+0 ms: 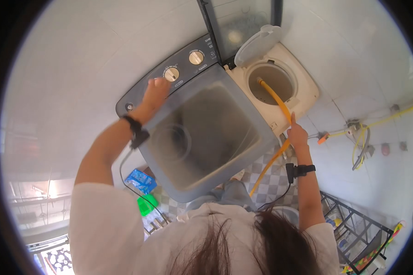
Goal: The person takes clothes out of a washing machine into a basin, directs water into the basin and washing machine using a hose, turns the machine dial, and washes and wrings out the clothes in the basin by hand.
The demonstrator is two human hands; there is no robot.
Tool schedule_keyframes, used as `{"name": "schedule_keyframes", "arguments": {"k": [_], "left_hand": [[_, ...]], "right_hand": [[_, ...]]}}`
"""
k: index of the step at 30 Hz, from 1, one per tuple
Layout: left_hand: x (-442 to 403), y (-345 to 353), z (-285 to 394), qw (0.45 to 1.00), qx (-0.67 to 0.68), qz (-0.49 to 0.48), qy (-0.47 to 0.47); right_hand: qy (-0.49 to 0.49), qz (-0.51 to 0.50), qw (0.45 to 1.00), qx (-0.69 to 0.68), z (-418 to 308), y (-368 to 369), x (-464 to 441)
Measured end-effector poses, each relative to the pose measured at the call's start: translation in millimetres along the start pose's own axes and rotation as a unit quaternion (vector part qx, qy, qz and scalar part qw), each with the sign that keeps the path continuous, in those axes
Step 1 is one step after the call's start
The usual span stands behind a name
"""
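Note:
A washing machine with a grey control panel (147,87) stands before me, its tinted wash lid (215,128) down. My left hand (156,94) is at the panel, fingers curled beside the lower cream knob (171,74); what they hold, if anything, is hidden. A second knob (196,57) is further up the panel. My right hand (298,135) is closed around an orange hose (280,101), index finger stretched along it. The hose end lies inside the round spin tub (266,87), whose inner lid (257,46) is raised.
A raised outer lid (243,23) leans at the wall. Yellow cable (390,117) hangs on the right wall. Lower right is a black rack (358,220). A blue packet (141,181) and green object (147,205) are at the lower left, over the checked floor (261,183).

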State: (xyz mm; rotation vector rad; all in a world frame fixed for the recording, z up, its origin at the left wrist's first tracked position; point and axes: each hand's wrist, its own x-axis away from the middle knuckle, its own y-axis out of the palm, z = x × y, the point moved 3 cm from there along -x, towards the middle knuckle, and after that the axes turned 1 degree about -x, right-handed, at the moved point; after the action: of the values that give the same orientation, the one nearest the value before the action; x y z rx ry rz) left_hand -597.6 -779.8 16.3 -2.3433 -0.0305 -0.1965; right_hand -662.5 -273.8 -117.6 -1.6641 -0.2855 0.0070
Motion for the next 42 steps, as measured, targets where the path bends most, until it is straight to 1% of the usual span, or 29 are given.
{"name": "schedule_keyframes", "arguments": {"k": [1,2,3,4,5,7,8,10,11,13,14,16,17,19,20,22,24,26,27,28,30,31,32,33,35,36,38,41,42], "left_hand": [[28,3,25,0.987,0.003,0.161,0.001],[70,-44,52,0.963,0.236,0.119,0.051],[92,-67,77,0.888,0.427,-0.031,0.166],[135,-73,114,0.850,0.466,0.097,0.226],[168,-95,140,0.855,0.443,0.008,0.268],[202,-94,182,0.866,0.358,0.014,0.348],[207,-98,187,0.866,0.359,0.013,0.349],[206,-101,189,0.864,0.423,-0.043,0.271],[205,-100,197,0.864,0.423,-0.042,0.270],[208,-98,210,0.904,0.332,0.040,0.265],[207,-100,213,0.905,0.333,0.036,0.262],[198,-102,215,0.876,0.401,0.003,0.268],[201,-102,217,0.876,0.401,0.003,0.267],[211,-106,220,0.876,0.338,0.149,0.311],[213,-118,206,0.875,0.339,0.148,0.312],[212,-159,146,0.867,0.435,0.022,0.244],[211,-182,87,0.867,0.433,0.065,0.237],[204,-206,17,0.911,0.330,0.069,0.239],[199,-214,-14,0.931,0.308,0.057,0.187],[199,-228,-49,0.933,0.326,0.064,0.138],[197,-224,-97,0.958,0.253,0.130,0.020],[194,-215,-113,0.959,0.236,0.153,-0.025],[191,-197,-126,0.931,0.296,0.204,-0.056],[188,-175,-134,0.897,0.367,0.222,-0.104],[175,-147,-141,0.911,0.263,0.267,-0.171],[168,-133,-145,0.911,0.263,0.266,-0.173],[157,-111,-152,0.920,0.113,0.319,-0.196],[143,-87,-159,0.921,0.118,0.308,-0.209],[141,-84,-160,0.917,0.159,0.295,-0.218]], "right_hand": [[0.002,0.000,1.000,-0.002,-3,-3,1],[0.012,-0.018,1.000,0.001,-6,-9,1],[0.022,-0.038,0.999,0.007,-7,-11,2],[0.024,-0.039,0.999,0.008,-6,-10,2],[0.021,-0.042,0.999,0.002,-6,-8,0],[0.018,-0.046,0.999,-0.003,-6,-9,1],[0.013,-0.045,0.999,-0.010,-7,-13,3],[0.009,-0.042,0.999,-0.017,-8,-13,3],[0.010,-0.042,0.999,-0.011,-6,-10,1],[0.005,-0.046,0.999,-0.006,-10,-8,2],[0.017,-0.049,0.999,-0.008,-12,-10,4],[0.027,-0.049,0.998,-0.011,-14,-12,2],[0.029,-0.052,0.998,-0.016,-13,-11,3],[0.031,-0.056,0.998,-0.020,-9,-9,4],[0.022,-0.052,0.998,-0.032,-5,-8,4],[0.011,-0.053,0.997,-0.047,-3,-5,4],[0.016,-0.055,0.998,-0.033,-1,-7,3],[0.005,-0.043,0.999,-0.030,3,-3,1],[-0.003,-0.027,0.999,-0.028,3,-2,3],[0.013,-0.054,0.998,-0.023,0,-5,2],[0.008,-0.059,0.998,-0.018,1,-1,1],[0.011,-0.055,0.998,-0.016,2,0,-2],[0.007,-0.056,0.998,-0.013,4,2,-3],[0.003,-0.056,0.998,-0.013,3,2,-3],[0.006,-0.063,0.998,-0.015,2,0,-4],[0.004,-0.063,0.998,-0.014,2,-1,-4],[0.005,-0.065,0.998,-0.005,2,-2,-3],[0.006,-0.060,0.998,-0.023,2,-1,-3],[0.010,-0.059,0.998,-0.022,2,-3,-2]]}}
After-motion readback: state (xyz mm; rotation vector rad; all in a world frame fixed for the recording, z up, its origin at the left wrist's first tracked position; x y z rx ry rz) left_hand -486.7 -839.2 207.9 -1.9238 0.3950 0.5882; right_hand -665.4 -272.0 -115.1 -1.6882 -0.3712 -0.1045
